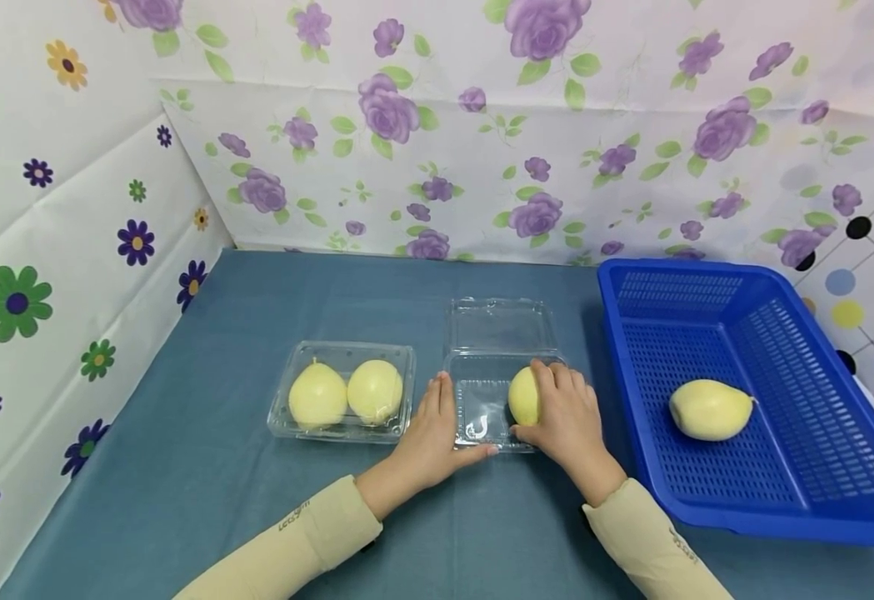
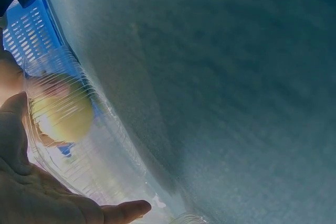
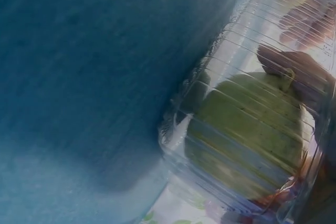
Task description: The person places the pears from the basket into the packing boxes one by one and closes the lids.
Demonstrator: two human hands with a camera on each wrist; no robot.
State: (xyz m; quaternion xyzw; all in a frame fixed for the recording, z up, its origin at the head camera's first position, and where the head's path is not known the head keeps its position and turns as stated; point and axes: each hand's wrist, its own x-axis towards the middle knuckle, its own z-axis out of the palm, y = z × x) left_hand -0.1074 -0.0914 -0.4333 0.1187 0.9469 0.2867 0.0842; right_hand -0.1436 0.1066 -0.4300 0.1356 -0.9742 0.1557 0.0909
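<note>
A clear plastic clamshell box [image 1: 481, 408] lies with its lid [image 1: 502, 325] folded back, away from me. In its right half sits a pale yellow pear [image 1: 524, 398], which my right hand [image 1: 571, 417] grips from the right side. My left hand [image 1: 431, 442] rests along the box's left wall, fingers straight and thumb stretched along the near edge. Through the ribbed clear wall, the pear [image 2: 63, 109] shows in the left wrist view. The right wrist view has the same pear [image 3: 244, 129] behind the plastic, with fingers beyond it.
Left of my left hand stands a second clear box [image 1: 341, 427] holding two pears [image 1: 318, 395]. On the right, a blue plastic basket [image 1: 631, 400] contains one more pear [image 1: 710, 410]. A blue-grey cloth [image 1: 204, 467] covers the table; flowered sheeting [image 1: 474, 175] lines the back.
</note>
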